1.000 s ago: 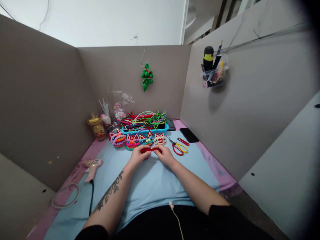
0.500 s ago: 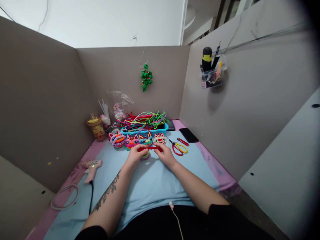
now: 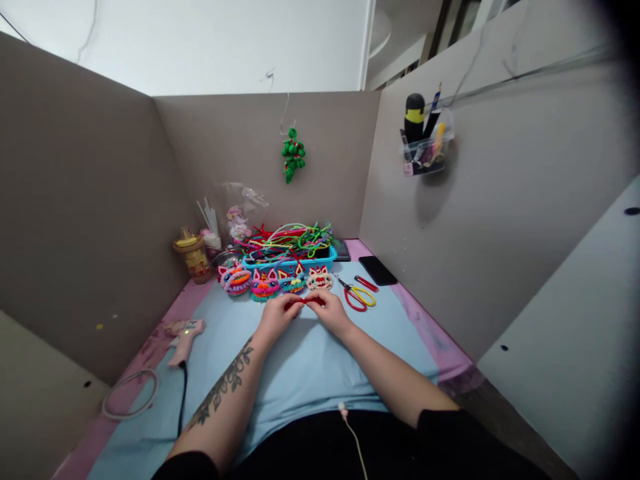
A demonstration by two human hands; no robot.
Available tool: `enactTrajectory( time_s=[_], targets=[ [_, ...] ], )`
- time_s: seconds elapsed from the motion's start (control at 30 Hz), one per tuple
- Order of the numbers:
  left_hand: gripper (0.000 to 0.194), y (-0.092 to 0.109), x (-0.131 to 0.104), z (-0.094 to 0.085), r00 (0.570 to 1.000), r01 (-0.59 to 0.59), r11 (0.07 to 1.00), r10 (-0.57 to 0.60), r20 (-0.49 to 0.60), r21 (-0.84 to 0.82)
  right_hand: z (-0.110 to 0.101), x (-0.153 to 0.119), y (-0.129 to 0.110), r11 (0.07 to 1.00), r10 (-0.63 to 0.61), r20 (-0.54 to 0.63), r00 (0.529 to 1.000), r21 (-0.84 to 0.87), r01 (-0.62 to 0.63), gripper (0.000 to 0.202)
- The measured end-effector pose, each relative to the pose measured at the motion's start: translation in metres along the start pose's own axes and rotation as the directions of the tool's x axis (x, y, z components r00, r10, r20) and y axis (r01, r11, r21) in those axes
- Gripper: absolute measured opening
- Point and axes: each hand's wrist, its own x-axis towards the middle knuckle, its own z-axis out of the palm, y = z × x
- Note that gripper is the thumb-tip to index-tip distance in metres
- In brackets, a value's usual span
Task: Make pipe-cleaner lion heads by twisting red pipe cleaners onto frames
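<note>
A red pipe cleaner piece [image 3: 303,301] runs between my two hands, held a little above the blue cloth. My left hand [image 3: 278,315] pinches its left end, and my right hand [image 3: 328,311] grips the right end. Only a short stretch of red shows between the fingertips. Just beyond my hands stands a row of several fuzzy animal heads, among them a pink and orange one [image 3: 265,285], a yellow and teal one [image 3: 293,281] and a cream one with red trim [image 3: 320,279]. Whatever lies directly beneath my fingers is mostly hidden.
A blue basket [image 3: 290,264] heaped with coloured pipe cleaners stands behind the heads. Red-and-yellow-handled pliers [image 3: 357,297], a red cutter [image 3: 367,284] and a phone [image 3: 377,271] lie right. A pink glue gun [image 3: 185,342] with its cord lies left, near a cup [image 3: 193,257].
My left hand has moved right and slightly nearer to me, closing the gap to my right hand. Less of the red piece shows, and the small rainbow-coloured thing below is now covered.
</note>
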Motion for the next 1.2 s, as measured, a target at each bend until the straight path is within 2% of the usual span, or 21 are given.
enactTrajectory(
  time_s=[0.1, 0.17, 0.23, 0.27, 0.33, 0.4, 0.5, 0.6, 0.7, 0.77, 0.83, 0.93, 1.0, 1.03, 1.13, 1.2],
  targets=[
    [0.028, 0.003, 0.001, 0.0, 0.991, 0.086, 0.991, -0.074, 0.111, -0.108, -0.002, 0.001, -0.001, 0.991, -0.131, 0.009, 0.991, -0.025, 0.131, 0.01],
    [0.028, 0.004, 0.002, -0.001, 0.984, 0.117, 0.981, -0.094, 0.15, -0.157, -0.003, 0.001, -0.003, 0.984, -0.175, 0.018, 0.984, -0.035, 0.176, 0.011],
    [0.027, 0.004, 0.003, -0.003, 0.99, 0.116, 0.974, -0.097, 0.104, -0.192, -0.003, 0.0, -0.004, 0.99, -0.137, 0.006, 0.991, -0.035, 0.137, 0.01],
    [0.026, 0.003, 0.003, -0.005, 0.994, 0.1, 0.975, -0.091, 0.055, -0.198, -0.004, 0.0, -0.005, 0.995, -0.091, -0.011, 0.996, -0.027, 0.091, 0.016],
    [0.025, 0.0, 0.005, -0.007, 0.997, 0.057, 0.983, -0.065, -0.035, -0.174, -0.005, 0.0, -0.004, 1.0, 0.017, -0.039, 0.999, 0.009, -0.017, 0.026],
    [0.024, -0.004, 0.005, -0.009, 0.996, 0.022, 0.993, -0.032, -0.08, -0.116, -0.006, 0.0, -0.002, 0.992, 0.11, -0.034, 0.993, 0.07, -0.107, 0.025],
    [0.025, -0.007, 0.005, -0.009, 0.997, -0.02, 0.999, 0.017, -0.077, -0.034, -0.005, 0.001, 0.001, 0.976, 0.172, -0.004, 0.985, 0.137, -0.169, 0.017],
    [0.03, -0.004, 0.003, -0.007, 0.997, -0.058, 0.998, 0.059, -0.047, 0.031, -0.001, 0.0, 0.002, 0.977, 0.171, -0.012, 0.985, 0.135, -0.167, 0.013],
    [0.025, 0.0, 0.001, -0.005, 0.997, -0.067, 0.995, 0.07, -0.027, 0.079, 0.002, -0.001, 0.001, 0.982, 0.151, -0.003, 0.989, 0.115, -0.149, 0.013],
    [0.022, 0.002, 0.001, -0.004, 0.999, -0.034, 0.999, 0.034, -0.008, 0.036, 0.003, -0.001, 0.001, 0.986, 0.123, 0.007, 0.992, 0.117, -0.123, 0.012],
    [0.026, 0.003, 0.002, -0.004, 0.998, 0.046, 0.996, -0.043, 0.037, -0.077, 0.002, 0.0, 0.001, 0.99, 0.071, 0.008, 0.997, 0.125, -0.072, 0.01],
    [0.035, 0.003, 0.003, -0.005, 0.973, 0.197, 0.948, -0.157, 0.171, -0.25, 0.001, 0.001, 0.0, 0.993, -0.025, 0.018, 1.0, 0.118, 0.023, 0.008],
    [0.038, 0.003, 0.003, -0.005, 0.959, 0.256, 0.919, -0.201, 0.202, -0.301, 0.0, 0.001, -0.001, 0.994, -0.033, 0.028, 0.999, 0.105, 0.03, 0.006],
    [0.039, 0.003, 0.003, -0.006, 0.961, 0.258, 0.915, -0.21, 0.182, -0.311, 0.0, 0.001, -0.001, 0.995, -0.009, 0.026, 1.0, 0.104, 0.007, 0.006],
    [0.037, 0.003, 0.004, -0.007, 0.982, 0.188, 0.937, -0.176, 0.066, -0.294, 0.0, 0.0, 0.001, 0.982, 0.11, 0.009, 0.994, 0.156, -0.11, 0.025],
    [0.034, 0.003, 0.004, -0.008, 0.991, 0.134, 0.957, -0.135, 0.015, -0.256, 0.0, 0.0, 0.002, 0.962, 0.18, 0.013, 0.984, 0.208, -0.179, 0.026]
  ],
)
